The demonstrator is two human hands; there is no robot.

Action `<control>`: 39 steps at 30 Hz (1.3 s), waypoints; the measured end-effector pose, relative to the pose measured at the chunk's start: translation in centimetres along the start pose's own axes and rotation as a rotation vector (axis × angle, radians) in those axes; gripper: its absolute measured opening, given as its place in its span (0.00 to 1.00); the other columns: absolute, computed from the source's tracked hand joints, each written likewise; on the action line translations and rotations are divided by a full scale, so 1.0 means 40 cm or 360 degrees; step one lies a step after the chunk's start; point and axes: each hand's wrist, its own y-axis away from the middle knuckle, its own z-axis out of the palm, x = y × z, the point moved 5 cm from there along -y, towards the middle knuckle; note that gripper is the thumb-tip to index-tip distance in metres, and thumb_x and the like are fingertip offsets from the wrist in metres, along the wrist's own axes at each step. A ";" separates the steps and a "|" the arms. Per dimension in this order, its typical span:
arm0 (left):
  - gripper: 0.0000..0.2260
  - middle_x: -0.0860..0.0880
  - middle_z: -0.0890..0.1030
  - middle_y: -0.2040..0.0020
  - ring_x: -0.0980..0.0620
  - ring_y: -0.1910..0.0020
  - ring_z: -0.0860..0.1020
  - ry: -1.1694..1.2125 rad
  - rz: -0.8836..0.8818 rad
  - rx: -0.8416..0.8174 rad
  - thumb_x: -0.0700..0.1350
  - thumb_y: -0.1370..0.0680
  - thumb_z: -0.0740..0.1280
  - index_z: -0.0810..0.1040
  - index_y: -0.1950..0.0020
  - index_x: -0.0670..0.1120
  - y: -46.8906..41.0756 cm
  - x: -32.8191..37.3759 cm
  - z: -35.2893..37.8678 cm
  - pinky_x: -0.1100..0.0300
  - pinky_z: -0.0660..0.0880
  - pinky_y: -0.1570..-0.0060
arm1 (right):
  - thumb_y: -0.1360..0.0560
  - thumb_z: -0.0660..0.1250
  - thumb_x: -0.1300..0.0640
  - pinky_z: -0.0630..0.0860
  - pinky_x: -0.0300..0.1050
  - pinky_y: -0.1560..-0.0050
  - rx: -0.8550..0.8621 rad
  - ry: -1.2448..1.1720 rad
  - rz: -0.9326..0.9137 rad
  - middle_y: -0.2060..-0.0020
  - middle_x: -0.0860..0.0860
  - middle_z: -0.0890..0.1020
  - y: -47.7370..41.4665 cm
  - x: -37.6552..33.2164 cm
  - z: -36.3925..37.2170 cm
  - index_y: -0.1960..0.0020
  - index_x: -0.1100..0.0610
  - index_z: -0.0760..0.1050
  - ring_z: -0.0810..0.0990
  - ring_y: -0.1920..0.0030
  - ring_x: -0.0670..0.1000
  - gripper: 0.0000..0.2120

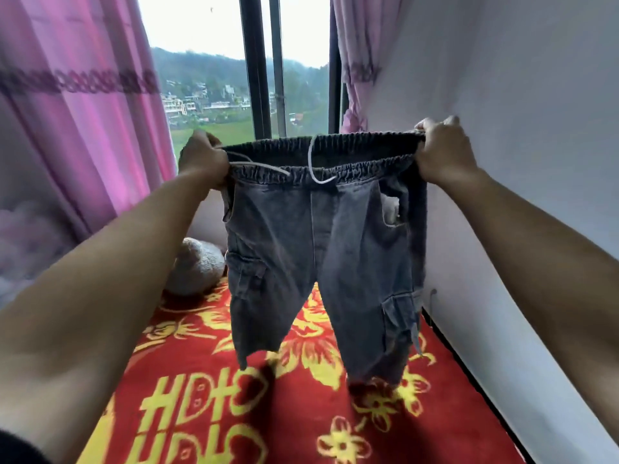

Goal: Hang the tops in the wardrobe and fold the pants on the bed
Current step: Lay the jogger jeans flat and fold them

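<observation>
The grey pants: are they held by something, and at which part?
Yes. The left hand and the right hand each grip one end of the elastic waistband of the grey pants, which hang above the red bed cover.

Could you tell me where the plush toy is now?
Head view, left of centre: the plush toy lies at the far edge of the blanket, just left of the pants.

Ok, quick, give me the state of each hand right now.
Left hand: closed, gripping the left end of the waistband of the denim pants.
Right hand: closed, gripping the right end of the waistband.
</observation>
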 end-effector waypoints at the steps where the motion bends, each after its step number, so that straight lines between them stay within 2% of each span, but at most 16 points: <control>1: 0.10 0.43 0.77 0.50 0.41 0.56 0.79 -0.0132 0.0047 0.0000 0.37 0.26 0.59 0.71 0.46 0.46 0.008 -0.010 -0.034 0.46 0.82 0.64 | 0.23 0.57 0.61 0.76 0.53 0.46 0.0003 0.0053 0.0010 0.46 0.64 0.77 0.021 -0.014 -0.016 0.41 0.62 0.75 0.78 0.48 0.66 0.14; 3: 0.11 0.44 0.77 0.50 0.44 0.60 0.78 -0.0256 0.0069 0.0017 0.40 0.27 0.61 0.72 0.46 0.47 0.027 -0.032 -0.093 0.51 0.81 0.69 | 0.24 0.57 0.61 0.77 0.52 0.50 0.0027 0.0071 0.0052 0.51 0.63 0.80 0.062 -0.050 -0.044 0.44 0.62 0.76 0.79 0.51 0.64 0.13; 7: 0.14 0.45 0.82 0.56 0.42 0.63 0.83 -0.0260 -0.0087 0.0050 0.46 0.31 0.59 0.76 0.49 0.47 0.080 -0.056 -0.168 0.53 0.80 0.71 | 0.27 0.57 0.63 0.78 0.50 0.55 0.0033 -0.0057 0.0253 0.52 0.63 0.81 0.117 -0.110 -0.083 0.45 0.62 0.77 0.81 0.53 0.65 0.14; 9: 0.17 0.43 0.84 0.60 0.44 0.67 0.83 -0.0222 -0.0178 -0.0070 0.45 0.33 0.56 0.80 0.50 0.45 0.091 -0.060 -0.170 0.58 0.75 0.75 | 0.29 0.56 0.68 0.83 0.55 0.61 -0.0024 -0.0388 0.0394 0.56 0.62 0.82 0.122 -0.121 -0.085 0.46 0.62 0.77 0.84 0.62 0.62 0.16; 12: 0.18 0.40 0.83 0.65 0.46 0.74 0.79 -0.0015 -0.0365 -0.0245 0.40 0.29 0.55 0.82 0.49 0.42 0.090 -0.063 -0.145 0.64 0.67 0.78 | 0.26 0.51 0.69 0.80 0.50 0.77 -0.0034 -0.1055 0.0660 0.59 0.56 0.79 0.117 -0.127 -0.071 0.45 0.56 0.78 0.82 0.77 0.56 0.20; 15: 0.17 0.44 0.81 0.72 0.52 0.81 0.77 0.0169 -0.0510 -0.0369 0.37 0.22 0.52 0.81 0.49 0.45 0.086 -0.064 -0.107 0.66 0.68 0.83 | 0.24 0.53 0.67 0.80 0.47 0.76 -0.0031 -0.1258 0.0764 0.57 0.54 0.78 0.094 -0.119 -0.037 0.51 0.55 0.78 0.81 0.78 0.55 0.16; 17: 0.18 0.42 0.83 0.62 0.51 0.74 0.81 0.0299 -0.0554 -0.0519 0.36 0.19 0.51 0.80 0.48 0.45 0.074 -0.068 -0.076 0.63 0.74 0.80 | 0.25 0.53 0.66 0.80 0.47 0.74 -0.0026 -0.1291 0.0777 0.57 0.55 0.79 0.068 -0.099 -0.004 0.55 0.54 0.77 0.82 0.76 0.55 0.15; 19: 0.18 0.43 0.82 0.54 0.49 0.62 0.83 0.0421 -0.0561 -0.0743 0.35 0.18 0.49 0.78 0.47 0.44 0.054 -0.076 -0.033 0.60 0.80 0.67 | 0.26 0.52 0.65 0.81 0.49 0.73 -0.0062 -0.1255 0.0772 0.56 0.55 0.79 0.034 -0.068 0.043 0.56 0.53 0.77 0.83 0.75 0.56 0.16; 21: 0.18 0.45 0.81 0.54 0.49 0.57 0.80 0.0420 -0.0517 -0.0881 0.35 0.19 0.49 0.78 0.49 0.46 0.018 -0.091 0.022 0.56 0.79 0.55 | 0.26 0.51 0.65 0.82 0.51 0.71 -0.0175 -0.1201 0.0774 0.55 0.56 0.80 -0.003 -0.036 0.107 0.56 0.51 0.76 0.83 0.73 0.56 0.16; 22: 0.18 0.46 0.80 0.56 0.50 0.59 0.79 0.0392 -0.0493 -0.0885 0.35 0.19 0.50 0.78 0.51 0.47 -0.006 -0.101 0.052 0.55 0.77 0.54 | 0.26 0.50 0.64 0.82 0.50 0.70 -0.0259 -0.1167 0.0772 0.54 0.56 0.81 -0.020 -0.022 0.146 0.56 0.49 0.74 0.82 0.71 0.56 0.17; 25: 0.12 0.44 0.78 0.54 0.51 0.65 0.77 0.0462 -0.0441 -0.0707 0.35 0.19 0.56 0.76 0.43 0.45 -0.095 -0.123 0.151 0.54 0.78 0.63 | 0.25 0.49 0.62 0.77 0.44 0.67 -0.0502 -0.1064 0.0772 0.55 0.55 0.81 -0.076 0.011 0.261 0.54 0.48 0.72 0.79 0.66 0.54 0.15; 27: 0.15 0.42 0.76 0.48 0.49 0.62 0.76 0.0555 -0.0452 -0.0582 0.36 0.19 0.57 0.69 0.34 0.43 -0.151 -0.129 0.211 0.52 0.76 0.64 | 0.23 0.49 0.63 0.76 0.42 0.70 -0.0552 -0.1180 0.0816 0.56 0.53 0.79 -0.122 0.023 0.328 0.49 0.47 0.71 0.77 0.66 0.51 0.16; 31: 0.11 0.45 0.71 0.49 0.50 0.57 0.72 0.0746 -0.0211 -0.0346 0.37 0.19 0.54 0.65 0.40 0.49 -0.259 -0.076 0.269 0.59 0.72 0.67 | 0.24 0.48 0.68 0.80 0.54 0.60 -0.0233 -0.1498 0.0715 0.52 0.51 0.75 -0.260 0.003 0.370 0.45 0.49 0.70 0.77 0.55 0.53 0.20; 35: 0.14 0.48 0.69 0.47 0.51 0.51 0.71 0.0891 0.0108 -0.0043 0.33 0.22 0.55 0.63 0.40 0.49 -0.363 0.031 0.240 0.55 0.75 0.48 | 0.26 0.49 0.69 0.76 0.56 0.41 0.0073 -0.1532 0.0387 0.46 0.51 0.75 -0.381 -0.049 0.305 0.46 0.49 0.71 0.77 0.42 0.58 0.21; 37: 0.17 0.47 0.70 0.43 0.50 0.46 0.72 0.0948 0.0159 -0.0027 0.32 0.22 0.55 0.63 0.40 0.50 -0.387 0.072 0.226 0.53 0.74 0.39 | 0.26 0.49 0.69 0.77 0.58 0.41 0.0157 -0.1549 0.0360 0.44 0.51 0.75 -0.416 -0.059 0.269 0.46 0.47 0.72 0.77 0.41 0.59 0.22; 39: 0.18 0.47 0.70 0.43 0.49 0.46 0.72 0.0978 0.0154 -0.0024 0.31 0.23 0.54 0.64 0.40 0.51 -0.384 0.085 0.217 0.54 0.74 0.39 | 0.27 0.49 0.68 0.78 0.61 0.43 0.0221 -0.1569 0.0377 0.43 0.53 0.76 -0.424 -0.058 0.251 0.47 0.47 0.73 0.78 0.44 0.59 0.22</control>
